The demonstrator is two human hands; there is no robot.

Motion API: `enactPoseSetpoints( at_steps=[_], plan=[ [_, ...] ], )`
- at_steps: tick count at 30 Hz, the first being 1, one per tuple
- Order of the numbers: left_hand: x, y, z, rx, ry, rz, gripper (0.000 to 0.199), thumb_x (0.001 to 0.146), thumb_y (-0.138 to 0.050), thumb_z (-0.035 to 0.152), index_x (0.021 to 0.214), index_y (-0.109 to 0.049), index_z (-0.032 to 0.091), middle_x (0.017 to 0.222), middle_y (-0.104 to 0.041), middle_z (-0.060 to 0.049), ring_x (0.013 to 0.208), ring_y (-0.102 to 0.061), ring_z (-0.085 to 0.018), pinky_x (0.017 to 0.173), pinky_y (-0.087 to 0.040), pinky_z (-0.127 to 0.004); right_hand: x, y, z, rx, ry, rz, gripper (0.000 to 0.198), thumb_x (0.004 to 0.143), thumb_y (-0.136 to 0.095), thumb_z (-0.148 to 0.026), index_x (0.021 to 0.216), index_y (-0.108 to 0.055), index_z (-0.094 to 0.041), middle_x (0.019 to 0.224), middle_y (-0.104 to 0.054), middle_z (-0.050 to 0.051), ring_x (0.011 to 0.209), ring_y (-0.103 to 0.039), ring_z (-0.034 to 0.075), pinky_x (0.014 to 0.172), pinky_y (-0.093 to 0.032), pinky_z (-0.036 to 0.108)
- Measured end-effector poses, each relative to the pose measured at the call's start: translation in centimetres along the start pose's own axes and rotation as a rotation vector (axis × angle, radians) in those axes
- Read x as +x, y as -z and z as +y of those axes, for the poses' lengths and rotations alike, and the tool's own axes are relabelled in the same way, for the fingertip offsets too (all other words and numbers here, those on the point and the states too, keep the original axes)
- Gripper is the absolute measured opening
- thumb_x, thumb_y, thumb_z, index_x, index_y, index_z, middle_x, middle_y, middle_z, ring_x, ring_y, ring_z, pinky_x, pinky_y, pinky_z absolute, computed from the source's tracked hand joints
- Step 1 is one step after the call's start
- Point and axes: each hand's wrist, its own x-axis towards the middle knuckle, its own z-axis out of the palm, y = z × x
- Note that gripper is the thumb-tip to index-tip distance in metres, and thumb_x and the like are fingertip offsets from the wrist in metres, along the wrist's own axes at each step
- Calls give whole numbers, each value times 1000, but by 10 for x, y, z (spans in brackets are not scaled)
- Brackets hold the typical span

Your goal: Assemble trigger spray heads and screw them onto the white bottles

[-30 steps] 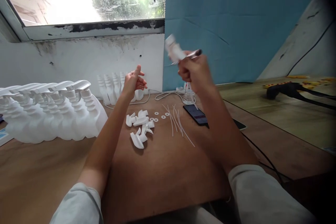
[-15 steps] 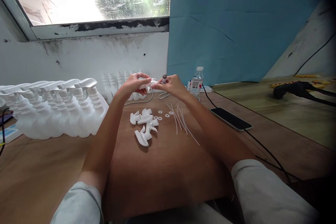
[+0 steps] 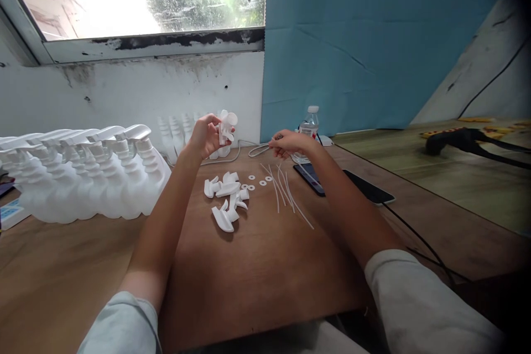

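My left hand (image 3: pixel 206 135) is raised near the wall, its fingers closed around a white plastic pump head (image 3: pixel 227 126) whose round collar faces me. Farther right, my right hand (image 3: pixel 288 142) is closed with the fingertips pinched. Between them shows a small dark-ended part (image 3: pixel 279 136), mostly hidden, and a thin clear tube (image 3: pixel 307 169) slants down from that hand. Below the hands on the table lie several loose white pump heads (image 3: pixel 229 189), several small white washers (image 3: pixel 263 183) and a spread of thin white tubes (image 3: pixel 286 192).
Rows of white ribbed bottles (image 3: pixel 103 177) with pump heads stand on the left. Behind my right hand is a clear water bottle (image 3: pixel 312 119). Two phones lie on the right, a dark phone (image 3: pixel 306 178) and a cabled phone (image 3: pixel 369 187). A white cable (image 3: pixel 258 150) is coiled behind.
My hands have moved apart. The left one has lifted slightly with the pump head turned; the right one has moved right and lower, and a tube now shows below it.
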Motion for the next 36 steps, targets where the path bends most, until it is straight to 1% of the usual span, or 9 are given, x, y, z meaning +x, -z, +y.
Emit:
enactPoseSetpoints(
  at_steps=[3,6,9,12,14,17,21,28,36],
  plan=[
    [4,-5,-8,-31,70,-49,22,73,-59,36,81,-51,17,68,-62,-5,52,-57,-14,49,-46,-24,9,1,4,-231,-23,94,26,86,-63,-37,77,-54,-15,76,-69,13,70,-65,21,61,-50,30],
    [6,-11,-16,-16,103,-28,33,72,-66,45,73,-46,19,59,-57,0,44,-52,-10,44,-41,-21,12,6,3,-430,54,293,31,86,-63,-44,88,-59,-13,102,-68,19,94,-63,27,71,-49,31],
    [8,-16,-23,-39,120,4,34,72,-67,43,69,-42,20,54,-54,2,40,-48,-8,40,-37,-19,-1,12,-6,-242,246,362,41,92,-50,-52,103,-58,-14,99,-68,16,88,-65,24,69,-49,28],
    [10,-17,-27,-58,107,20,28,70,-64,34,67,-40,20,48,-52,3,37,-45,-8,39,-36,-19,-30,12,-24,101,503,271,53,90,-44,-64,103,-61,-15,75,-67,9,65,-64,18,57,-50,27],
    [12,-17,-29,-51,95,40,23,67,-61,29,66,-40,20,46,-50,4,35,-43,-8,37,-35,-19,-52,8,-37,238,645,222,50,87,-50,-63,93,-65,-15,68,-64,7,61,-61,16,54,-50,27],
    [14,-16,-31,-31,67,75,19,65,-58,27,66,-41,20,45,-48,4,34,-42,-9,35,-32,-19,-77,-1,-51,310,788,174,33,85,-61,-49,84,-67,-16,68,-63,5,59,-59,14,55,-52,28],
    [18,-14,-35,-4,30,110,16,66,-58,26,66,-43,19,45,-48,3,34,-43,-10,35,-34,-21,-85,-12,-57,261,840,156,15,82,-65,-31,78,-64,-17,67,-65,4,54,-59,13,55,-52,29],
    [23,-10,-42,80,-26,158,15,67,-59,25,65,-46,18,47,-50,2,36,-47,-11,38,-39,-22,-72,-24,-52,97,841,206,4,77,-60,-18,78,-63,-16,64,-64,3,54,-59,12,53,-48,26],
    [19,-18,-46,246,-93,224,12,66,-58,24,63,-49,17,46,-47,1,38,-46,-12,33,-32,-20,-84,-31,-55,-267,912,349,8,73,-55,-12,72,-61,-16,63,-56,-2,59,-48,10,54,-34,23]
  ],
)
